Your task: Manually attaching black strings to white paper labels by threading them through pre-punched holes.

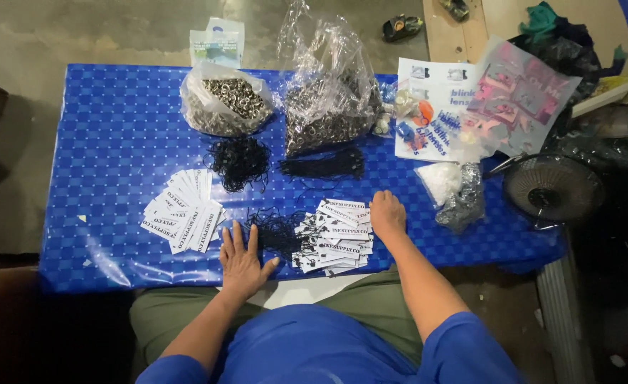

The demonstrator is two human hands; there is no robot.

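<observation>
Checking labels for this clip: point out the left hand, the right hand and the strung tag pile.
left hand [241,257], head view, back of the hand
right hand [387,213], head view, back of the hand
strung tag pile [336,238], head view, middle of the top tags

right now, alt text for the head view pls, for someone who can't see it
Seen from above, a seated person rests their left hand flat on a blue checked table and their right hand beside a pile of white strung tags. Behind lie loose black strings and bags of metal eyelets.
</observation>
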